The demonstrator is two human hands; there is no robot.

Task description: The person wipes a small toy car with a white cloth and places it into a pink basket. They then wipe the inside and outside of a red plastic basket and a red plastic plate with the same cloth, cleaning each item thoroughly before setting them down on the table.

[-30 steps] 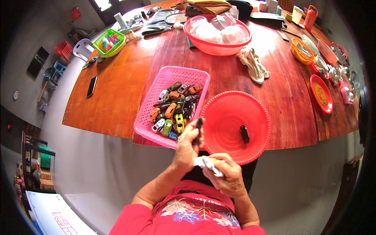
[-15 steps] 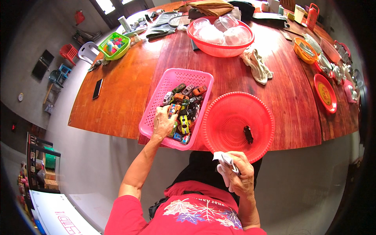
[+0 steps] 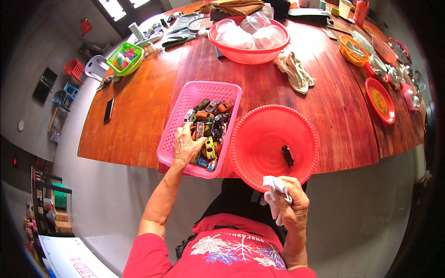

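My left hand (image 3: 186, 146) reaches into the pink basket (image 3: 166, 147), thumb and fingers apart over the toy cars. Beside its fingertips is an orange-red toy car (image 3: 200, 130), and a yellow toy car (image 3: 210, 148) lies close to the thumb. I cannot see a car lifted in this hand. In front of my body, my right hand (image 3: 293, 204) is closed round a bunched white cloth (image 3: 276, 189). Just beyond it stands the red round basket (image 3: 250, 125), with one dark toy car (image 3: 288, 156) lying inside.
Farther back, a red basket (image 3: 250, 56) holds clear plastic containers, with a crumpled pale cloth (image 3: 296, 76) nearby. At left are a phone (image 3: 109, 110) and a green basket (image 3: 125, 69) of colourful pieces. A red plate (image 3: 387, 113) and an orange basket (image 3: 348, 54) sit at right.
The view has shifted slightly, so the table things sit a little farther left. My left hand's thumb and fingers have spread wider over the cars. The right hand still holds the cloth.
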